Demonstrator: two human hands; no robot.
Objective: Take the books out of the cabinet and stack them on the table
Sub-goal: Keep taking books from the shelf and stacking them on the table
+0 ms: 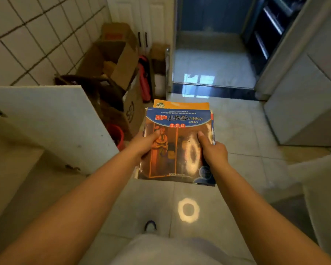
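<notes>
At the far left a white-tiled wall [27,39] rises behind an open white cabinet door [52,119], which swings out over the pale floor. Just right of that door sits a cluster of open cardboard boxes [113,62], with a red bucket [116,135] low beside them and a red cylinder-shaped object [144,81] standing upright between the boxes and a narrow metal post; what that red object is cannot be told for sure. Toward the middle, the left hand [144,143] grips the left edge of a stack of books [177,148], thumb lying on the top cover and fingers tucked underneath out of sight. The stack is held level in the air above the tiled floor [243,134], not resting on anything. Its top book has a blue band with Chinese lettering over an orange and brown illustration, and an orange-yellow book [181,104] peeks out from beneath at the far edge. The right hand [214,152] clasps the right edge of the same stack, thumb pressed flat on the cover, fingers hidden below. A ring of reflected light shines on the floor tile under the books. Farther right, a dark threshold leads into a blue-lit room, and grey cabinet fronts [304,104] fill the right side.
</notes>
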